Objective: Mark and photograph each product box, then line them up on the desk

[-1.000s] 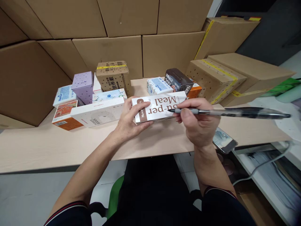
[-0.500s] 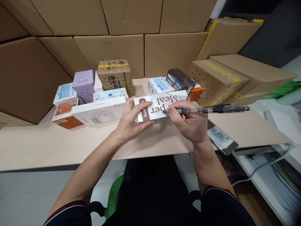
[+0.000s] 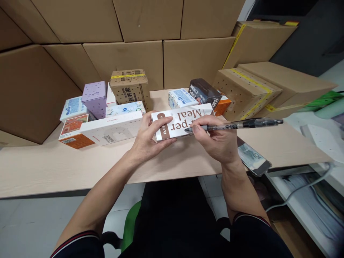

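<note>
A white and brown carton printed "Su-per Meal" point(image 3: 178, 120) lies on the light wooden table point(image 3: 53, 168) in front of me. My left hand point(image 3: 147, 138) grips its left end, thumb on top and fingers round the near side. My right hand point(image 3: 217, 138) is closed on a black pen point(image 3: 242, 124). The pen points left, and its tip rests on the carton's top face near the middle.
Several product boxes stand behind and left: a long white box point(image 3: 113, 128), an orange box point(image 3: 72, 132), a purple box point(image 3: 94, 95), a brown printed box point(image 3: 130, 86), a dark box point(image 3: 203, 91). Taped cardboard cartons point(image 3: 247, 89) sit right. A phone point(image 3: 252, 159) lies by the table's right edge.
My right hand has drawn in and the pen tip has moved left along the carton's top. The left hand and carton have stayed in place.
</note>
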Motion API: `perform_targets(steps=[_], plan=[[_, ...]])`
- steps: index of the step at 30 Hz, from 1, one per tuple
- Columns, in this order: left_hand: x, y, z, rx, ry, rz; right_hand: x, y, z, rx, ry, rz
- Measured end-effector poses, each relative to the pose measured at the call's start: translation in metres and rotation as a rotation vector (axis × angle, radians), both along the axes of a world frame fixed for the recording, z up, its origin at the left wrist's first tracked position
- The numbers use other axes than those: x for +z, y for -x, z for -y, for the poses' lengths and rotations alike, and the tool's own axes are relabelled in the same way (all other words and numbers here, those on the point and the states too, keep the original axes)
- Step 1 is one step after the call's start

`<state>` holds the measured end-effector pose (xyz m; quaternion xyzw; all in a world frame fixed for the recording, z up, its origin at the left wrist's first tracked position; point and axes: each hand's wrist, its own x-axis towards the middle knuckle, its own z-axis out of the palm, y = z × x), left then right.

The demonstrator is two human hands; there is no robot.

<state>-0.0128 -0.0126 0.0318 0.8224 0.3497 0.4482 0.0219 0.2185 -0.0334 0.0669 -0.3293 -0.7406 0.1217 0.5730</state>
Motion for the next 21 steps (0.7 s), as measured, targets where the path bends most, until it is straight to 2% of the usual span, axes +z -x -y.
perform_targets(steps=[5, 7, 8, 9, 11, 14, 18, 21], plan=[[-0.001, 0.001, -0.001, 0.000, 0.005, -0.003, -0.015, -0.013, 0.004, 0.006, 0.089, -0.429], [-0.002, 0.002, -0.001, 0.014, 0.033, -0.012, -0.026, -0.027, 0.007, -0.079, 0.094, -0.495], [-0.002, 0.002, -0.002, 0.022, 0.043, -0.016, -0.032, -0.036, 0.008, -0.148, 0.106, -0.451], [-0.002, 0.002, -0.002, 0.027, 0.049, -0.020, -0.038, -0.045, 0.009, -0.222, 0.119, -0.354], [-0.002, 0.002, -0.003, 0.032, 0.046, -0.023, -0.050, -0.063, 0.011, -0.319, 0.155, -0.029], [-0.004, 0.001, -0.005, 0.035, 0.022, -0.016, -0.060, -0.076, 0.013, -0.314, 0.257, 0.467], [-0.005, 0.002, -0.007, 0.014, -0.016, 0.007, -0.059, -0.064, 0.008, -0.428, 0.439, 0.909], [-0.004, 0.002, -0.008, -0.004, -0.036, 0.012, -0.057, -0.048, -0.001, -0.474, 0.511, 1.102]])
